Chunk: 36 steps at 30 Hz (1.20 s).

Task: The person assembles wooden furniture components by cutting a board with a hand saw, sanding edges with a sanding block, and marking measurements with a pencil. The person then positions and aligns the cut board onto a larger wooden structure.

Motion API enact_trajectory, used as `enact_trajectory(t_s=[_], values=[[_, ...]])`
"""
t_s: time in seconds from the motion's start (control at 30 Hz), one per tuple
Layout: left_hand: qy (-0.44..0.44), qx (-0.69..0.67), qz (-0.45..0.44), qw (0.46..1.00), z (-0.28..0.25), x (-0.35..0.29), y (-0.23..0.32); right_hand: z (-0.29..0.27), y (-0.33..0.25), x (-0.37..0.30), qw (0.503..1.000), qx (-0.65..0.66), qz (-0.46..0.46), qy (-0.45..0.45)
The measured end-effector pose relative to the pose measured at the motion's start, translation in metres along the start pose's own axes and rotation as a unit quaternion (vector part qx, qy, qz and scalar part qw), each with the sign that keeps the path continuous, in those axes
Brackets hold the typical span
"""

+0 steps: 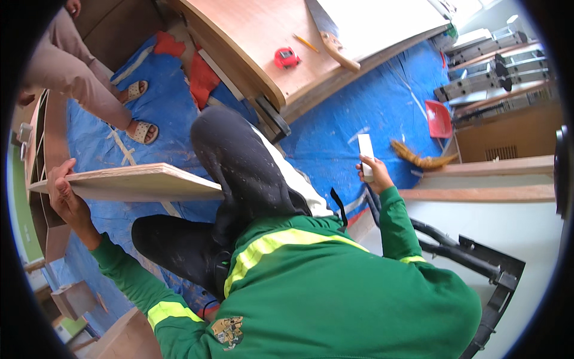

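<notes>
A plywood board (140, 184) lies across in front of me on the left, its layered edge showing and its right end against my dark trouser leg. My left hand (67, 194) grips the board's far left end, fingers wrapped over the edge. Out to the right, my right hand (376, 172) is closed around a small flat white block (365, 146), which stands up above the fingers. What the block is made of, I cannot make out. It is held apart from the board, above the blue sheet.
Ahead is a wooden worktable (251, 30) with a red tape measure (286, 58), a pencil (305, 42) and a handsaw (336, 51). Another person's legs (78, 72) stand at left. A blue tarp (335, 113) covers the floor; a red dustpan (438, 119) and a brush (421, 158) lie at right.
</notes>
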<state>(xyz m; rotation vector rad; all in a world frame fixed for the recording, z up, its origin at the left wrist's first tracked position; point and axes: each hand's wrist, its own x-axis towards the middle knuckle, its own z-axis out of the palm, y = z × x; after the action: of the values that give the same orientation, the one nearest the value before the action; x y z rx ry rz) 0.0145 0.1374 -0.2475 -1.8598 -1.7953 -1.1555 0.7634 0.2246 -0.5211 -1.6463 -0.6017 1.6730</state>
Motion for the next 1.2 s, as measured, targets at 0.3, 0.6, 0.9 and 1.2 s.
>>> enact_trajectory(t_s=[0.3,0.6,0.9,1.2], values=[[-0.087,0.091,0.107,0.986,-0.011,0.032,-0.037,0.161,-0.167,-0.021,0.870,-0.307,-0.371,0.100],[-0.136,0.031,0.175,0.975,0.054,0.100,-0.030,0.257,-0.218,0.060,0.565,-0.688,-0.412,0.192],[-0.174,0.041,0.084,0.980,0.037,0.082,-0.021,0.271,-0.215,0.096,0.585,-0.704,-0.372,0.156],[-0.260,-0.002,-0.239,0.936,-0.051,0.068,0.035,0.370,-0.264,-0.084,0.801,-0.565,-0.196,0.021]])
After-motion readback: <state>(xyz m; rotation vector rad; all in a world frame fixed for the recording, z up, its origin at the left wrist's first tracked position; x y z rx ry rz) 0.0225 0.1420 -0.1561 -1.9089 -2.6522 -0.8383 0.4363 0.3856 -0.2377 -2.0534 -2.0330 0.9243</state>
